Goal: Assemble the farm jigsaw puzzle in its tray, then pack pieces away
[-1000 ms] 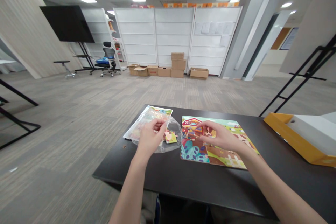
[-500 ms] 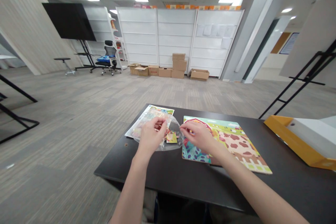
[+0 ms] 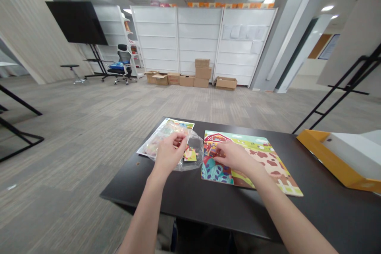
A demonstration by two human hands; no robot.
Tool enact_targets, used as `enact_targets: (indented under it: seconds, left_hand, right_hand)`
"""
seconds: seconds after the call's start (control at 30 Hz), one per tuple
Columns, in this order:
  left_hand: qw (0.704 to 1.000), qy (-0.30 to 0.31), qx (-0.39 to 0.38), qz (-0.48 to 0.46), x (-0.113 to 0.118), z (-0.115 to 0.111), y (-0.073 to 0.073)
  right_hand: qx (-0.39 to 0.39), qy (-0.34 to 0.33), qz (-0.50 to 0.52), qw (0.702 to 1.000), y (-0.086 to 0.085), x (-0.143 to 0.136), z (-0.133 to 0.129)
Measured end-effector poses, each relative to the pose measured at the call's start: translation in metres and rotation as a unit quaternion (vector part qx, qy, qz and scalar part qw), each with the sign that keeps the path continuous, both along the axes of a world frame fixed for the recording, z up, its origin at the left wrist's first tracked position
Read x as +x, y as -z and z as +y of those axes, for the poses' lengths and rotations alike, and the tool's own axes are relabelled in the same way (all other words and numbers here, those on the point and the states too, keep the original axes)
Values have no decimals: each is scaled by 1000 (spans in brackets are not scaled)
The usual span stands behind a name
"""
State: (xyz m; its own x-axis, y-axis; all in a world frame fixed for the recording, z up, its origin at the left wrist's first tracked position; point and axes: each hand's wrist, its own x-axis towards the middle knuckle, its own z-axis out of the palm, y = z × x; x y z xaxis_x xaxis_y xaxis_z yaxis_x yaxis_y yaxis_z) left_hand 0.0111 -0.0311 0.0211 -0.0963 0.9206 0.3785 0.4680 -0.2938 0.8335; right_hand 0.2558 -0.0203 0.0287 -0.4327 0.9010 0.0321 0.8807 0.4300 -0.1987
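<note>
Background: grey carpet (image 3: pixel 89 123) runs behind your table (image 3: pixel 178 198) to white shelving (image 3: pixel 198 33), upper centre of the frame, with cardboard boxes (image 3: pixel 202 73) along its foot; a black screen (image 3: pixel 77 22) stands at upper left.
Table: black top, lower centre to lower right.
Left hand: yours (image 3: pixel 170 151) is at centre, thumb and fingertips drawn together on the clear plastic bag (image 3: pixel 154 143).
Bag: left of the farm puzzle, overlapping a printed sheet (image 3: pixel 187 125); colourful pieces show through the plastic, among them a yellow-green piece (image 3: pixel 190 155) just right of your left fingers.
Right hand: yours (image 3: pixel 236 158) is over the left part of the puzzle, fingers curled, thumb near them; you cannot tell from here whether a piece is pinched between them.
Farm puzzle: flat (image 3: pixel 269 162), right of centre, showing a red barn, a spotted cow body and a white fence.
Box: yellow and white (image 3: pixel 330 158), open, at the right edge.
</note>
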Motion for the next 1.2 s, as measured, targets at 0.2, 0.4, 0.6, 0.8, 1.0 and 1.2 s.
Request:
enact_targets:
  seconds: [0.2,0.4,0.6,0.8,1.0,1.2]
  left_hand:
    - [1000,8,-12,-9,0,-1,-1]
    - [1000,10,-1,0,1,-3,-2]
    - [1000,-5,12,5,4,-6,-7]
    - [1000,-18,17,12,0,-5,-4]
    - [1000,-10,6,15,1,-3,0]
    - [1000,-7,12,12,3,-4,-1]
  right_hand:
    - [11,4,11,1000,-7,9,0]
    - [-60,-112,193,973,-13,0,-8]
    - [134,-195,113,965,26,-59,-5]
    - [187,-70,148,969,27,-26,18]
    - [125,-10,138,982,45,3,44]
    - [106,-17,75,991,51,3,48]
